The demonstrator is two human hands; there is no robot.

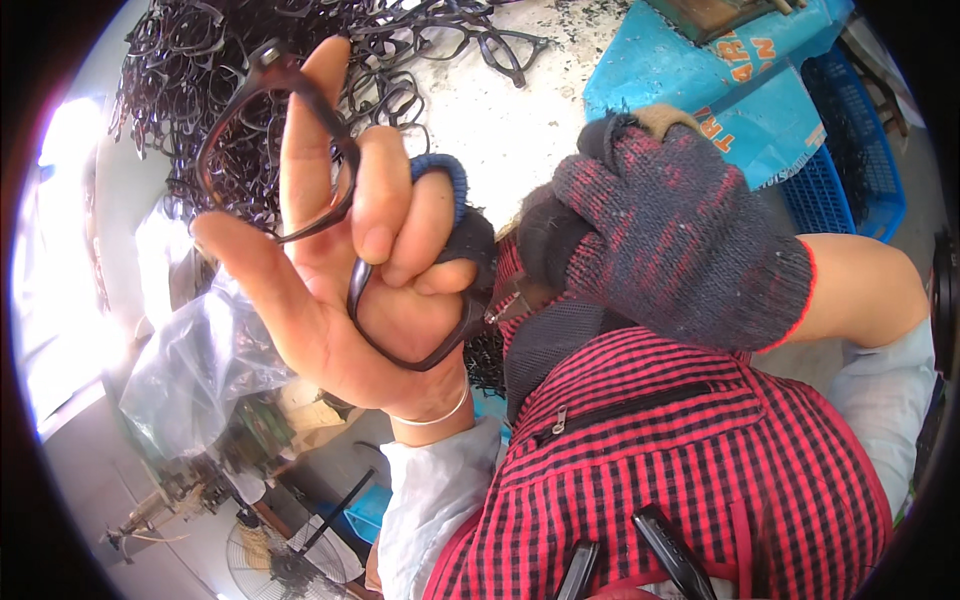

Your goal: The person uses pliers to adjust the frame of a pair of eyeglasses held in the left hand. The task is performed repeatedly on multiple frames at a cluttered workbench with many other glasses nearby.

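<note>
Seemingly midway, 1 dark spectacle frame [300, 150] is gripped in the bare left hand [370, 270], fingers curled through it, while the gloved right hand [670, 230] is closed around a small tool [510, 300] at its edge, a heap of frames [250, 60] lying behind.

— What packaging lay in front of you?
— You had a blue sack [690, 75] with orange print at the upper right, lying crumpled on the bench [500, 110].
— Anything else?
— A clear plastic bag [200, 360] sat at your left, low down.
</note>
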